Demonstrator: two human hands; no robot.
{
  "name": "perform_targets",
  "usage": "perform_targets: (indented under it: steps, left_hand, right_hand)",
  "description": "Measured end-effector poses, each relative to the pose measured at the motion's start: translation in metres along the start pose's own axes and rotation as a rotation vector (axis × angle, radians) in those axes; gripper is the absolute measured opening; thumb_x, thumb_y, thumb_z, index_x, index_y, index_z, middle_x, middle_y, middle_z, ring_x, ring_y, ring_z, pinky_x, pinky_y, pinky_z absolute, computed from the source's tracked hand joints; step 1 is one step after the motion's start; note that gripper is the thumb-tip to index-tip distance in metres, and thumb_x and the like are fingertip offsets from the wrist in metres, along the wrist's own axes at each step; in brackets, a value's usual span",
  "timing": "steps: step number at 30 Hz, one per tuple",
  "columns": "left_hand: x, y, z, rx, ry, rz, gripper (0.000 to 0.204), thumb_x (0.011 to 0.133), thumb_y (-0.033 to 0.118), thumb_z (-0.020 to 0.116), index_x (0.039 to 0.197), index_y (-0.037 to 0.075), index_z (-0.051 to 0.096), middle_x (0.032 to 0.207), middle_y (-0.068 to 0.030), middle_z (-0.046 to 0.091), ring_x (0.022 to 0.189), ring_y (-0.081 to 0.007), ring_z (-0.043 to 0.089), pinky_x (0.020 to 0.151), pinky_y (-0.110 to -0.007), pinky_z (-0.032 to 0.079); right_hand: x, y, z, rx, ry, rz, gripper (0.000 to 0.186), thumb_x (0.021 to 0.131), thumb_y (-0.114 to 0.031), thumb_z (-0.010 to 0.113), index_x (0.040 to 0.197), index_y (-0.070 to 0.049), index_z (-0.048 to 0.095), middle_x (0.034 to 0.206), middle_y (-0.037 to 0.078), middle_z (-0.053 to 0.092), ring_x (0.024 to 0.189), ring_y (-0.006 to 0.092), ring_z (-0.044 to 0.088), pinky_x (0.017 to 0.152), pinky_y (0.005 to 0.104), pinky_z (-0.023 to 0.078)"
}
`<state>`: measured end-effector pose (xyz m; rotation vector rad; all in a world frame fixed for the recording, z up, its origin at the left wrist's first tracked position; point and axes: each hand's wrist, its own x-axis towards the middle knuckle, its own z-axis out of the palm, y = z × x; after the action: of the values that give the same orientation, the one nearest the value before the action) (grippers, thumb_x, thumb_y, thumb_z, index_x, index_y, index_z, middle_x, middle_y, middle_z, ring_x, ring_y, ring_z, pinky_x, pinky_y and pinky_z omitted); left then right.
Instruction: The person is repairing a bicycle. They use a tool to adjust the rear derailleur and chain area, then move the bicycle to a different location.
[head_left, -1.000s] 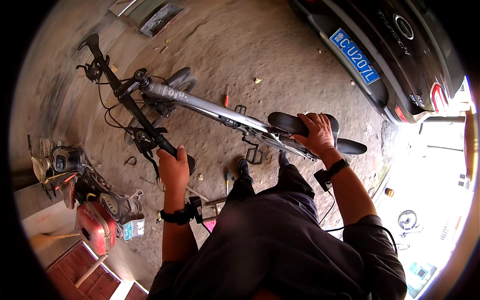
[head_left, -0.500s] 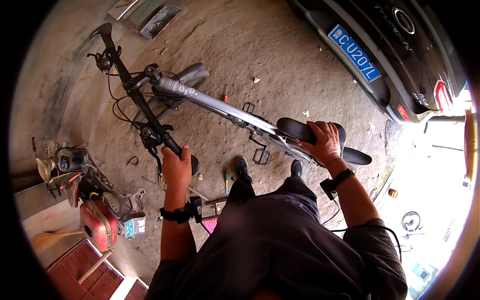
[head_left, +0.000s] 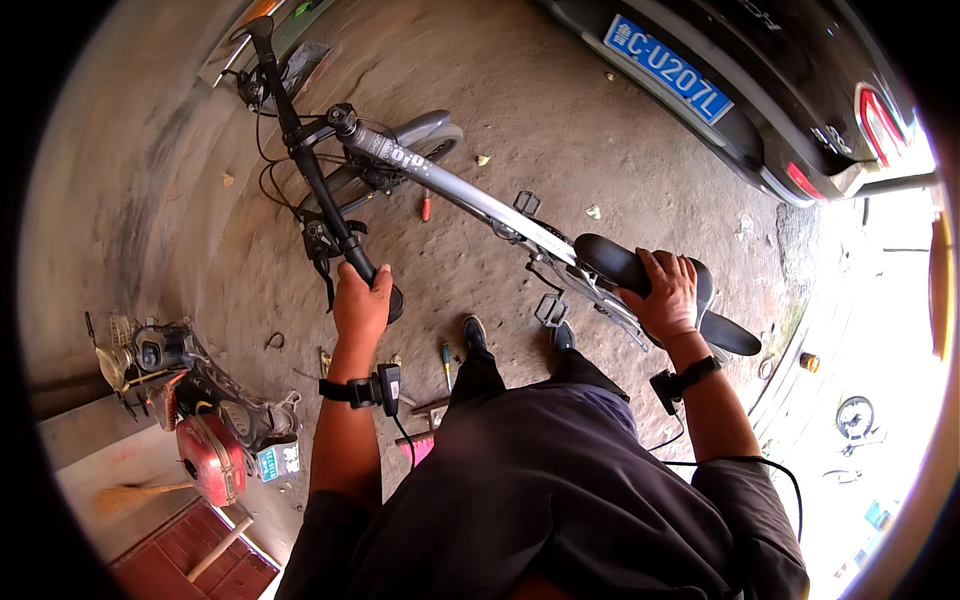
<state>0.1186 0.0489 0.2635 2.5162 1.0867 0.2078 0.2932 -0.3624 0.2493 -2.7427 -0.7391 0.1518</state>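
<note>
A silver-grey bicycle [head_left: 468,198] with black parts stands slantwise before me, its front end at the upper left. My left hand [head_left: 362,305] is closed round the near grip of the black handlebar [head_left: 312,178]. On the black saddle [head_left: 606,258] rests my right hand [head_left: 665,295], fingers curled over its top and thumb along the near side. The front wheel [head_left: 445,142] shows under a grey mudguard. One pedal [head_left: 551,310] hangs on the near side, the other on the far side. My feet are on the floor beside the frame.
A dark car [head_left: 780,110] is parked at the upper right. Screwdrivers lie on the dirt floor, a red-handled one [head_left: 426,207] beyond the frame. At the lower left stand a scooter [head_left: 165,350] with a red box [head_left: 212,458] and a broom [head_left: 140,497].
The bicycle has shifted a little to the right over the floor, away from the red-handled screwdriver. Both hands keep their places on grip and saddle. The whole view has turned slightly.
</note>
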Motion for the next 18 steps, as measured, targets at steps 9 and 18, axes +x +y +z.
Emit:
perform_targets:
  steps: [9,18]
  left_hand:
    - [-0.031,0.115,0.041,0.079,-0.108,0.172,0.045,0.087,0.038,0.072,0.101,0.001,0.05,0.087,-0.0249,0.068,0.081,-0.0459,0.066,0.07,-0.051,0.052]
    - [-0.068,0.196,0.044,0.304,-0.248,0.381,0.039,0.084,0.032,0.072,0.101,0.003,0.052,0.082,-0.0221,0.067,0.078,-0.0436,0.066,0.069,-0.051,0.052]
  right_hand:
    - [-0.092,0.152,-0.021,-0.024,0.06,0.13,0.07,0.077,-0.044,0.08,0.134,-0.009,0.059,0.123,0.013,0.06,0.121,0.0334,0.052,0.113,0.0487,0.032]
    - [-0.217,0.269,-0.04,-0.088,0.084,0.28,0.069,0.075,-0.043,0.08,0.131,-0.009,0.059,0.122,0.014,0.059,0.12,0.0367,0.051,0.112,0.0508,0.032]
